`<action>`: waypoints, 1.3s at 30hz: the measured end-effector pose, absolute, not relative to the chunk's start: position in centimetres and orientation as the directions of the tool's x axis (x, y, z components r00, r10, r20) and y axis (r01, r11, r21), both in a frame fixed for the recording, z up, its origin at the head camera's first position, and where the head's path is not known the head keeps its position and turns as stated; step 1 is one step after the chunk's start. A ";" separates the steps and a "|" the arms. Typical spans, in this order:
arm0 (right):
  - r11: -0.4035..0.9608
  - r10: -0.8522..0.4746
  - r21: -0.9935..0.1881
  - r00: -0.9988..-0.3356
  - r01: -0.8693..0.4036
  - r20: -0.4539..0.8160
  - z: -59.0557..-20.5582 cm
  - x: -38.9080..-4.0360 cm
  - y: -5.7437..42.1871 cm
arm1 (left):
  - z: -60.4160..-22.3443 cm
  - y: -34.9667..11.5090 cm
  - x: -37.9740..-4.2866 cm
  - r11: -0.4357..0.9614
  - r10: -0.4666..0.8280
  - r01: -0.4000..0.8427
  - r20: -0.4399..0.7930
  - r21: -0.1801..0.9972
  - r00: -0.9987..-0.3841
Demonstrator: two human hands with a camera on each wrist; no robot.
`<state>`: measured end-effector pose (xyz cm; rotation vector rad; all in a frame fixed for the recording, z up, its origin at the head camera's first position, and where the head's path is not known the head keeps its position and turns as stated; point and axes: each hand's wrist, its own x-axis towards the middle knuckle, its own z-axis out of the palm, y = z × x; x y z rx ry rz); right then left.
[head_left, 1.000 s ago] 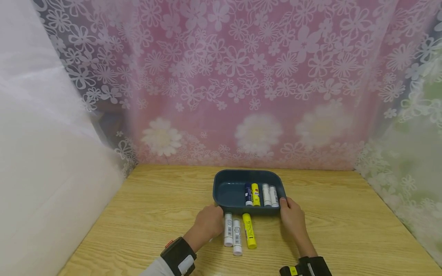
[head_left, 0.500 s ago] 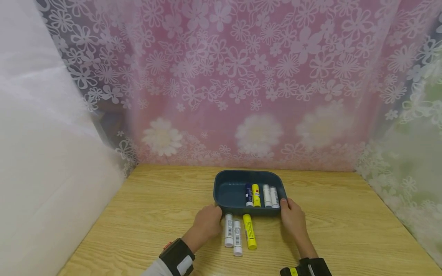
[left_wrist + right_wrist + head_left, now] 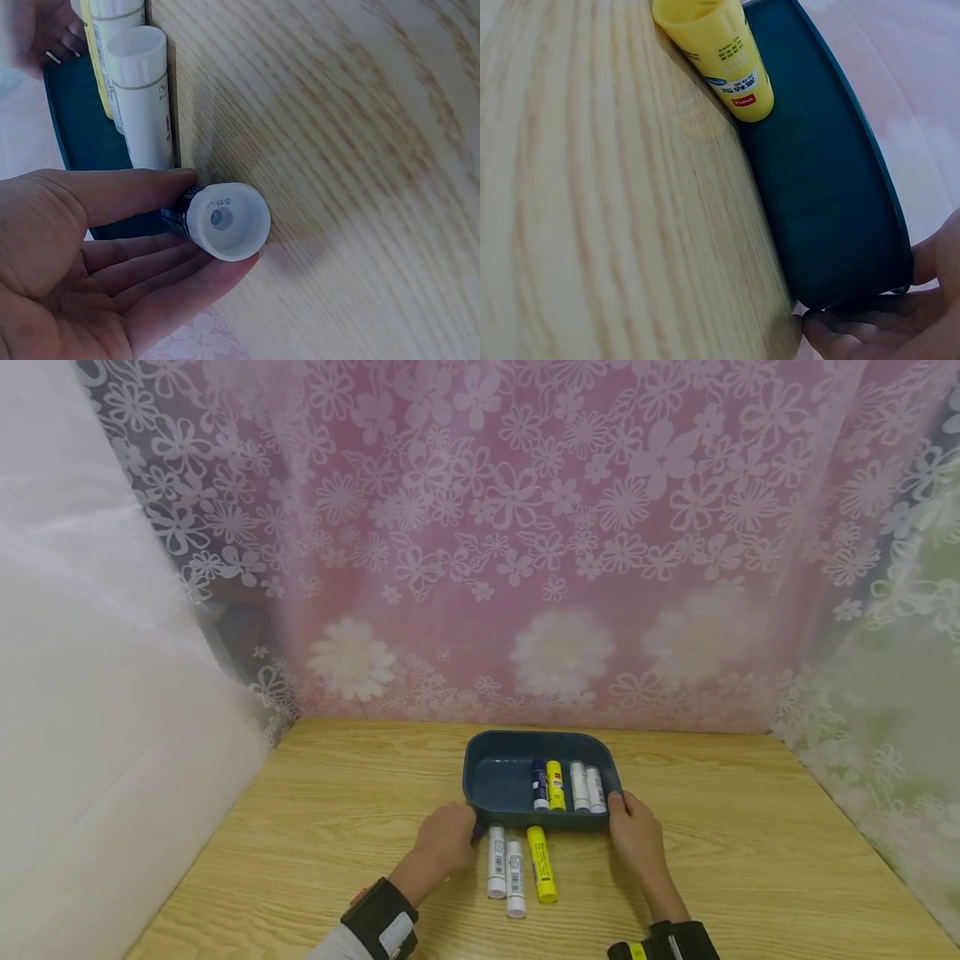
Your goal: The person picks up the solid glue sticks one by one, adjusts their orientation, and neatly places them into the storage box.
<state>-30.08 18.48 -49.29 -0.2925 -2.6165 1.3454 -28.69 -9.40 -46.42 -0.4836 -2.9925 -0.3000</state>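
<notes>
Between thumb and fingers, my left hand (image 3: 446, 842) pinches a dark blue glue stick (image 3: 176, 217) whose hollow white end faces the left wrist camera. It is just off the front left corner of a dark teal tray (image 3: 540, 819). My right hand (image 3: 637, 835) grips the tray's front right corner, thumb at the rim and fingers lower on the outside. Inside the tray's right half lie a dark blue glue stick (image 3: 539, 783), a yellow one (image 3: 555, 785) and two white glue sticks (image 3: 579, 785).
In front of the tray, two white glue sticks (image 3: 497, 860) and a yellow glue stick (image 3: 542, 864) lie on the wooden table (image 3: 337, 793). A flowered pink curtain (image 3: 465, 568) hangs behind the table. A white sheet (image 3: 112, 735) borders the left side.
My left hand has drawn slightly left and away from the tray's corner, and the blue glue stick in it now shows. The right hand and tray have stayed in place.
</notes>
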 end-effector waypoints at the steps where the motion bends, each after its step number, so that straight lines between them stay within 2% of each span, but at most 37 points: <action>1: 0.570 0.258 -0.817 -0.963 0.090 0.074 -49.3 -30.1 18.5 | -46.4 -9.4 -28.7 0.931 0.295 0.315 0.127 0.185 -0.947; 21: 0.577 0.267 -0.811 -0.961 0.093 0.079 -49.4 -30.2 18.5 | -46.0 -10.0 -28.8 0.922 0.285 0.302 0.103 0.243 -0.953; 39: 0.574 0.268 -0.814 -0.960 0.093 0.080 -49.7 -30.3 18.5 | -40.6 -9.8 -28.9 0.904 0.374 0.355 -0.042 0.237 -0.926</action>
